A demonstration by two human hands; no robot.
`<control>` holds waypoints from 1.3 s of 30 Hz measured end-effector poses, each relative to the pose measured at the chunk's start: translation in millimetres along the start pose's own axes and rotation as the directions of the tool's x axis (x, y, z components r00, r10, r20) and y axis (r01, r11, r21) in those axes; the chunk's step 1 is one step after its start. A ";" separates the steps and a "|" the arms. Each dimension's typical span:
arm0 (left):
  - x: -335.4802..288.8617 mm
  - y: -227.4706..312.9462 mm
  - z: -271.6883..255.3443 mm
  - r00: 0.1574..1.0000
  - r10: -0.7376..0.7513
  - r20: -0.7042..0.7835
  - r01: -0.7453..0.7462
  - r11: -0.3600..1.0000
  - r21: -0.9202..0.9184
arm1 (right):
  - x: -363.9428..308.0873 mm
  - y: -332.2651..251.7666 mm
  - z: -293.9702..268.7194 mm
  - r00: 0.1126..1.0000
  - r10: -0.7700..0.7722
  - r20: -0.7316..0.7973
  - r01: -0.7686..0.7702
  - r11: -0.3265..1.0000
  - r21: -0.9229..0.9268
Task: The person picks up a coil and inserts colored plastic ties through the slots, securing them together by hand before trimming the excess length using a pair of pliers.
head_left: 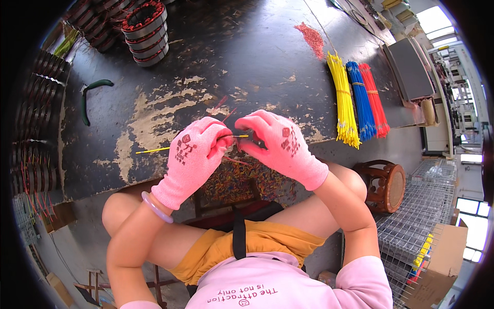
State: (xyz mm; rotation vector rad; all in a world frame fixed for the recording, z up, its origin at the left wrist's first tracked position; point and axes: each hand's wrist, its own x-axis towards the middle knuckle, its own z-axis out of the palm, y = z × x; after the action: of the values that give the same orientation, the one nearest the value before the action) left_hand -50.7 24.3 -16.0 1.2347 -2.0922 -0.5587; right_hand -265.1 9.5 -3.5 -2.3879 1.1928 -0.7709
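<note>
My left hand (193, 147), in a pink knit glove, is closed with thumb and fingertips pinching a thin yellow wire (153, 150). The wire's long end sticks out to the left, past the back of the hand. A short yellow end (244, 136) shows on the right, between the hands. My right hand (280, 144), gloved alike, is curled around that end with thumb and forefinger apart; whether it touches the wire is unclear. Thin red strands (235, 160) hang by the fingertips. Both hands are above the near edge of the worn black table (247, 56).
Yellow (341, 100), blue (362, 100) and red wire bundles (374, 100) lie on the right, below small red pieces (312, 40). Green-handled pliers (86, 100) lie left. Stacked motor stators (146, 36) stand at the back. Many coloured scraps (242, 183) lie beneath the hands.
</note>
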 end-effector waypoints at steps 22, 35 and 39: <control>-1.0 -3.8 0.2 1.000 0.029 -0.008 -0.029 0.999 -0.028 | 5.3 -1.3 -12.8 0.640 0.337 0.690 -0.764 0.373 0.526; -1.8 -0.3 -4.4 0.998 0.052 0.022 -0.051 0.998 -0.025 | 7.9 1.3 -49.3 0.680 0.624 0.384 -0.732 0.545 0.409; 0.6 3.0 -7.1 0.998 0.025 0.054 -0.026 1.000 0.003 | -29.3 1.3 -26.8 0.926 0.292 0.239 -0.224 0.935 -0.276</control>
State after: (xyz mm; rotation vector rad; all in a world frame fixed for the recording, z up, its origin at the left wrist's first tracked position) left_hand -47.7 24.8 -8.9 1.2059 -2.1520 -0.5830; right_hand -296.8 30.5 7.9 -2.3540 1.5123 -0.2052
